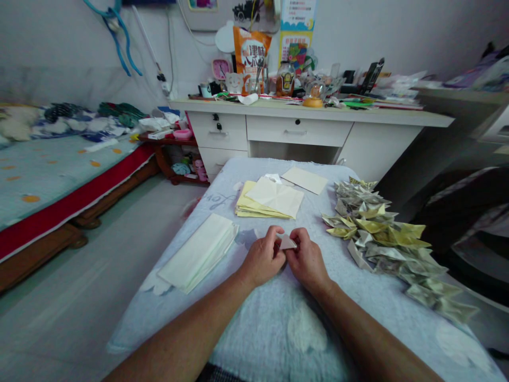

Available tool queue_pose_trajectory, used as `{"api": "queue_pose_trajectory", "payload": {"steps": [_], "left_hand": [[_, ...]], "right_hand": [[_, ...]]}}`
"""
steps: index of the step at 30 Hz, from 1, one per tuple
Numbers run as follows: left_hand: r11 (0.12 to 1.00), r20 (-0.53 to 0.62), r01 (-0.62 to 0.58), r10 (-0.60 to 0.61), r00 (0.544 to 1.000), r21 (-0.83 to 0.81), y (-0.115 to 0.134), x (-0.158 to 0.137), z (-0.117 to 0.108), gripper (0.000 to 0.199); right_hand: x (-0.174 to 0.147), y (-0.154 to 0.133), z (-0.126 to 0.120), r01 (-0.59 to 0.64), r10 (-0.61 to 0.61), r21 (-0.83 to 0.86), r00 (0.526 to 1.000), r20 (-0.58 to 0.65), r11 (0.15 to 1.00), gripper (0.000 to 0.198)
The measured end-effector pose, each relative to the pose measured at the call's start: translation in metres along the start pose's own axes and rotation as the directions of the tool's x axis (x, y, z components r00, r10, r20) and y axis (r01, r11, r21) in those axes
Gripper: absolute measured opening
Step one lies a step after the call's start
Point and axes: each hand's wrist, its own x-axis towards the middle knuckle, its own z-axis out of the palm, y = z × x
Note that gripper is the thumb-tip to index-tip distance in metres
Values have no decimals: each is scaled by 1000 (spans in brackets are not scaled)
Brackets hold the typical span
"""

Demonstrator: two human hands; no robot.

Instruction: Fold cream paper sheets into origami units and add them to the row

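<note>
1. At the far left stands a bed [59, 162] with a pale green, orange-spotted sheet and a red side band; rumpled fabrics lie along its far part.
2. Next to it, a low red-brown stand [175, 142] carries a pink dish [183, 134] and other small items.
3. On the left of the cloth-covered desk [254, 329] lies a thick stack of long, pale folded sheets [199, 249], set at a slant.
4. The left hand [262, 260] comes next, its fingers pinching the left side of a small folded paper [287, 242].
5. Beyond the hands sits a pile of yellow paper [254, 209] with a creased cream sheet [278, 196] on top.
6. The small folded paper is held between the two hands, near the middle of the desk and on the person's side of the yellow pile.
7. The right hand [308, 260] grips its right side, fingers bent inward.
8. Farther back, a flat cream rectangle [306, 179] lies just beyond the pile.
9. Along the right edge spreads a long cluster of pointed folded-paper shapes [392, 233], silvery and yellow, packed closely together.
</note>
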Motion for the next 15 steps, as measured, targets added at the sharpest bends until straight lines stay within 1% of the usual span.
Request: {"api": "queue_pose_trajectory", "payload": {"steps": [2, 4, 6, 8, 11, 15], "left_hand": [[991, -9, 30, -32, 999, -127, -1, 0, 0, 34], [957, -10, 55, -60, 998, -286, -2, 2, 1, 25], [891, 14, 89, -92, 996, -445, -3, 4, 1, 20], [816, 43, 132, -130, 991, -563, -4, 7, 1, 18], [740, 62, 180, -184, 981, -648, -3, 9, -1, 17], [689, 90, 194, -185, 979, -698, 0, 7, -8, 17]], "right_hand": [[0, 1, 0, -18, 18, 37, 1000, -8, 999, 24], [0, 2, -1, -11, 12, 66, 1000, -7, 998, 24], [1, 2, -2, 25, -25, 83, 1000, -4, 996, 23], [0, 2, -4, 93, -93, 98, 996, -2, 991, 23], [0, 3, -5, 191, -192, 126, 981, 1, 974, 28], [0, 3, -6, 237, -240, 162, 971, 2, 958, 34]]}}
